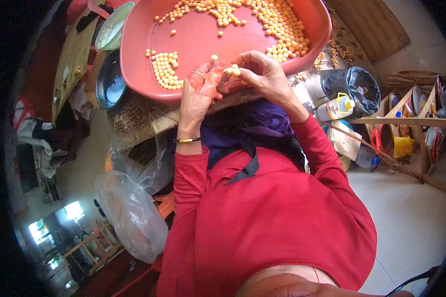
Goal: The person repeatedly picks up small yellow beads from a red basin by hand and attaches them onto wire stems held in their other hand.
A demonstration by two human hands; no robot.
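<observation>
Red shirt (pixel 282 218): nearest the camera, filling 6 o'clock, its sleeves reaching up toward the hands at the top middle of the view; the clock below is centred on those hands.
Right hand (pixel 268 76): thumb and fingertips drawn narrow, with a few pale orange balls (pixel 232 72) at the pinch.
Left hand (pixel 198 86): fingers curled in a reddish, see-through covering (pixel 210 81), close against the right fingertips; whether it grips anything cannot be told.
Left wrist: a dark bracelet (pixel 187 140) with a gold-coloured piece.
Red tub (pixel 193 42): at 12 o'clock, the hands over its near rim.
Balls in the tub: a small cluster (pixel 164 72) at 9 o'clock, just beside the left hand; a larger spread (pixel 285 34) from 12 round to 2 o'clock.
Lap: dark purple cloth (pixel 252 121) at 5 o'clock, just below the hands.
Dishes: a dark basin (pixel 111 86) at 9 o'clock, a pale green bowl (pixel 115 24) at 10.
Bin: lined with a black bag (pixel 364 89), at 3 o'clock; a yellow-capped bottle (pixel 334 108) stands near it.
Wooden rack (pixel 406 121): farther out, between 3 and 4 o'clock.
Clear plastic bag (pixel 134 218): at 7 o'clock, beside the left sleeve.
</observation>
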